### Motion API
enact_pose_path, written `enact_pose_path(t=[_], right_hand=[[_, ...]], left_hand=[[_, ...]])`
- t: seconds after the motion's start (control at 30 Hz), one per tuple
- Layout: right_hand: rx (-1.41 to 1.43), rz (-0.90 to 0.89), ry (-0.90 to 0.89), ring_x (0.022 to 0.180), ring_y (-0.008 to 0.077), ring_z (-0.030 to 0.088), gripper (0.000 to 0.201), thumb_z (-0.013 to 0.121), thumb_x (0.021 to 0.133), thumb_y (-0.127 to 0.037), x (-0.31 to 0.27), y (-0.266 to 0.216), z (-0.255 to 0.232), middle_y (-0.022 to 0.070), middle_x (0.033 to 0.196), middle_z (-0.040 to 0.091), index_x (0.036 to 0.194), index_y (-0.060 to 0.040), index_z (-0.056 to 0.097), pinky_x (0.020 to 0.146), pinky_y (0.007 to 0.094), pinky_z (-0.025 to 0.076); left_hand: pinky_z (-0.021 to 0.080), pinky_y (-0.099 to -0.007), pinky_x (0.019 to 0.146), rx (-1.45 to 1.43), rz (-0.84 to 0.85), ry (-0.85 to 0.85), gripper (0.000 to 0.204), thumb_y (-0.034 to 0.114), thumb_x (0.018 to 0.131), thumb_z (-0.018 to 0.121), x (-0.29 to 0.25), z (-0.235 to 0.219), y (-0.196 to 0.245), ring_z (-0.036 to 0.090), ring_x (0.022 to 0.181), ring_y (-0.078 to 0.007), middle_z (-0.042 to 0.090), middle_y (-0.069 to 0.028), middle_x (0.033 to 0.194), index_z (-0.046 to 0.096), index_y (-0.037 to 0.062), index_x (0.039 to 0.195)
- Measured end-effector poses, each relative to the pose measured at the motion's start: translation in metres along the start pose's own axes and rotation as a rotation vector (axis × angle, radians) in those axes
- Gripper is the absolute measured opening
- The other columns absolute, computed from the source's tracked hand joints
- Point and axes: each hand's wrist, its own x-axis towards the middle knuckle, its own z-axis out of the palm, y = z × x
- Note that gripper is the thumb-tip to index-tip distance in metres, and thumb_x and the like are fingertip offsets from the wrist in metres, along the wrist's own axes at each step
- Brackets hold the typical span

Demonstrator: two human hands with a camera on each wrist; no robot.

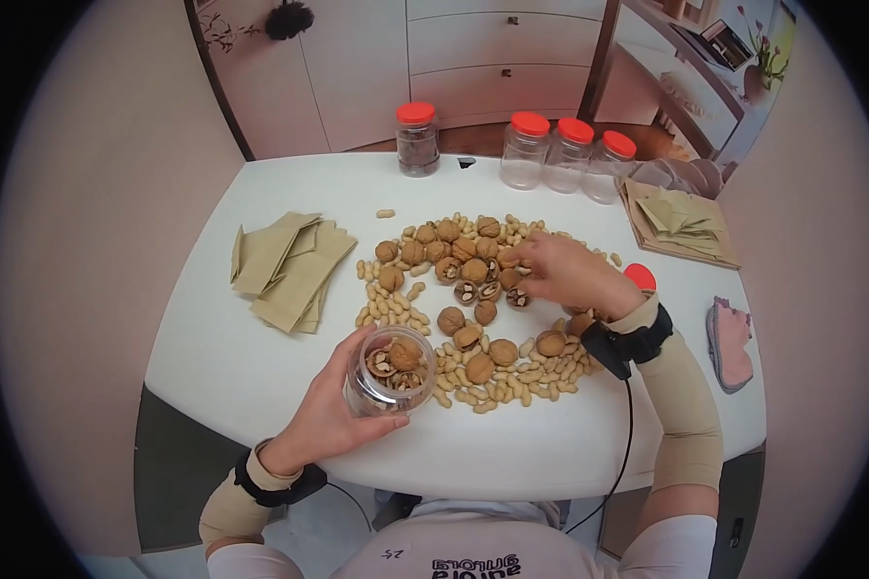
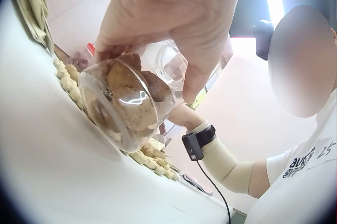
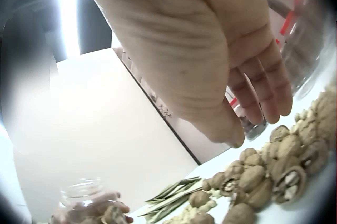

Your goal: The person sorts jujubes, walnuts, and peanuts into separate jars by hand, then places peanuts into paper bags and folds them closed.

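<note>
The left hand (image 1: 333, 405) grips a clear open jar (image 1: 393, 372) holding walnuts, some cracked, tilted near the table's front left. In the left wrist view the left hand (image 2: 168, 18) has its fingers and thumb around the jar (image 2: 129, 97). Above the right part of the walnut pile (image 1: 463, 249) is the right hand (image 1: 574, 275). The right wrist view shows the right hand (image 3: 210, 61) with fingers extended and nothing between them and the thumb, over walnuts (image 3: 253, 177), some cracked open.
Peanuts (image 1: 492, 391) ring the walnuts. Brown paper bags (image 1: 290, 270) lie at the left; more bags (image 1: 681, 222) rest on a board at the right. Red-lidded jars (image 1: 524, 154) stand at the back, a dark-filled jar (image 1: 417, 145) beside them. A red lid (image 1: 639, 277) and pink cloth item (image 1: 731, 345) lie at right.
</note>
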Motion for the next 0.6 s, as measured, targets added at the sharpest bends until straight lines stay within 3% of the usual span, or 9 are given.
enact_pose_path(t=[0.07, 0.13, 0.37, 0.43, 0.57, 0.6], right_hand=[[-0.006, -0.020, -0.077, 0.089, 0.0315, 0.062, 0.037, 0.067, 0.079, -0.015, -0.001, -0.002, 0.005, 0.0147, 0.103, 0.057, 0.114, -0.0043, 0.061, 0.080, 0.0395, 0.050], [-0.053, 0.110, -0.167, 0.098, 0.0338, 0.061, 0.042, 0.069, 0.075, -0.011, -0.001, -0.017, 0.008, 0.0176, 0.105, 0.057, 0.116, -0.0042, 0.060, 0.084, 0.0411, 0.050], [-0.099, 0.148, -0.140, 0.094, 0.0358, 0.061, 0.040, 0.068, 0.071, -0.002, -0.001, -0.017, 0.021, 0.0196, 0.101, 0.055, 0.109, -0.0018, 0.056, 0.081, 0.0409, 0.051], [-0.093, 0.089, -0.104, 0.093, 0.0349, 0.061, 0.035, 0.066, 0.072, 0.000, -0.002, -0.015, 0.021, 0.0182, 0.100, 0.055, 0.106, -0.0029, 0.057, 0.080, 0.0415, 0.050], [-0.032, 0.120, -0.140, 0.093, 0.0338, 0.061, 0.030, 0.063, 0.073, -0.002, -0.005, -0.018, 0.004, 0.0160, 0.100, 0.057, 0.103, -0.0042, 0.061, 0.080, 0.0421, 0.050], [-0.054, 0.114, -0.063, 0.093, 0.0331, 0.061, 0.028, 0.063, 0.074, -0.003, -0.006, -0.013, 0.002, 0.0145, 0.100, 0.056, 0.102, -0.0049, 0.063, 0.080, 0.0415, 0.050]], left_hand=[[0.036, -0.0380, 0.109, 0.012, -0.016, -0.008, 0.101, 0.018, 0.069, 0.085, 0.001, 0.000, 0.003, 0.046, 0.130, -0.0286, 0.047, -0.0202, 0.137, 0.023, -0.0019, 0.146], [0.036, -0.0379, 0.109, 0.007, -0.022, -0.006, 0.101, 0.018, 0.069, 0.085, 0.001, 0.001, 0.004, 0.046, 0.130, -0.0286, 0.047, -0.0203, 0.137, 0.023, -0.0019, 0.146], [0.036, -0.0378, 0.109, -0.002, -0.021, 0.000, 0.101, 0.017, 0.069, 0.085, 0.000, 0.000, 0.000, 0.046, 0.130, -0.0286, 0.047, -0.0204, 0.137, 0.022, -0.0014, 0.146], [0.036, -0.0378, 0.109, -0.001, -0.025, 0.000, 0.101, 0.017, 0.069, 0.085, 0.000, 0.001, 0.002, 0.046, 0.130, -0.0287, 0.047, -0.0203, 0.137, 0.022, -0.0015, 0.146], [0.036, -0.0380, 0.109, 0.008, -0.018, -0.004, 0.100, 0.017, 0.069, 0.085, 0.000, 0.000, 0.002, 0.046, 0.130, -0.0291, 0.047, -0.0205, 0.137, 0.023, -0.0014, 0.146], [0.036, -0.0380, 0.109, 0.004, -0.020, -0.001, 0.100, 0.017, 0.069, 0.085, 0.000, 0.000, 0.002, 0.046, 0.130, -0.0291, 0.047, -0.0205, 0.137, 0.023, -0.0014, 0.146]])
